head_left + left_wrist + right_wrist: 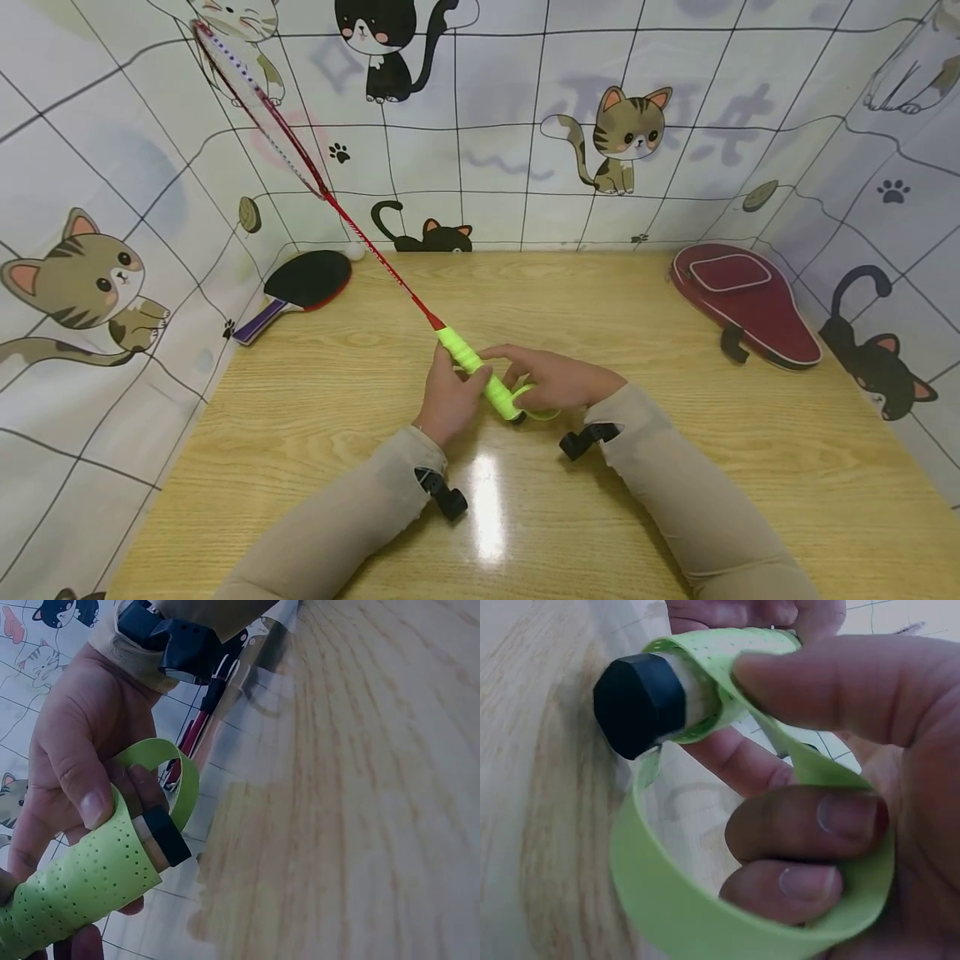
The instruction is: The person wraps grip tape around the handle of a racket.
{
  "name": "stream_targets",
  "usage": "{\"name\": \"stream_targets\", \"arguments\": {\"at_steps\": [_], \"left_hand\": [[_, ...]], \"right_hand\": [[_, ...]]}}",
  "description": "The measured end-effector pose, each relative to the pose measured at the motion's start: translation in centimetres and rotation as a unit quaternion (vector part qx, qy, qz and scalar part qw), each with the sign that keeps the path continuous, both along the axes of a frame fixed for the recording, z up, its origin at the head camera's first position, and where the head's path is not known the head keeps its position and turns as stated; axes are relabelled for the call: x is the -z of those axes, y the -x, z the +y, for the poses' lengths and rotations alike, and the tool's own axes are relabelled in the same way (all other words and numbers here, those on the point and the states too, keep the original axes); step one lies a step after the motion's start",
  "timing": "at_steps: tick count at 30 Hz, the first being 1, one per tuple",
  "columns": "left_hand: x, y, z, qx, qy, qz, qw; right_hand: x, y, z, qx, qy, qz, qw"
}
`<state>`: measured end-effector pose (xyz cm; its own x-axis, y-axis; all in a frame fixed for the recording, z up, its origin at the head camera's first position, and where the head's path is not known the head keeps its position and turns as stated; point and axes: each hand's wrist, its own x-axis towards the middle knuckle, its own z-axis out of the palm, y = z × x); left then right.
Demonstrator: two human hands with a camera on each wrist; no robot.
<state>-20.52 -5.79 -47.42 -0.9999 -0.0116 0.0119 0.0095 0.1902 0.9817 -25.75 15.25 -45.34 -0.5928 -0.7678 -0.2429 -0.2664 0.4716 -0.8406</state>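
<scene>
A badminton racket with a red shaft (375,254) slants up to the left, its head in the air. Lime-green perforated grip tape (90,881) is wound round its handle. My left hand (452,396) grips the wrapped handle from the left, thumb on top. At the butt end, my right hand (558,379) holds the tape's loose end, which hangs in a loop (649,877). In the right wrist view the thumb presses the tape and two fingers curl inside the loop. The black butt cap (634,705) and a short pale band of bare handle stick out beyond the tape.
A table tennis bat (309,279) lies at the back left of the wooden table (337,400), with a white ball (355,251) behind it. At the back right lies a dark red bat case (738,300). Cat-printed cloth walls (495,158) enclose the table's back and sides.
</scene>
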Motion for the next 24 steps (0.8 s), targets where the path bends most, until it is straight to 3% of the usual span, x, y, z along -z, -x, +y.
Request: {"name": "stream_targets", "arguments": {"at_steps": [5, 13, 18, 24], "left_hand": [[-0.2, -0.13, 0.08, 0.005, -0.009, -0.003, 0.9999], [-0.27, -0.21, 0.02, 0.007, -0.001, 0.005, 1.0], [-0.34, -0.39, -0.11, 0.01, 0.031, 0.004, 0.9994], [-0.32, -0.23, 0.02, 0.011, 0.016, 0.012, 0.9997]], "right_hand": [[-0.02, 0.04, 0.25, -0.004, 0.001, -0.022, 0.9997], [-0.15, 0.17, 0.19, -0.009, 0.009, 0.014, 0.9998], [-0.14, 0.0, 0.1, -0.01, 0.01, 0.019, 0.9997], [-0.35, -0.11, 0.18, -0.01, -0.005, 0.004, 0.9999]]}}
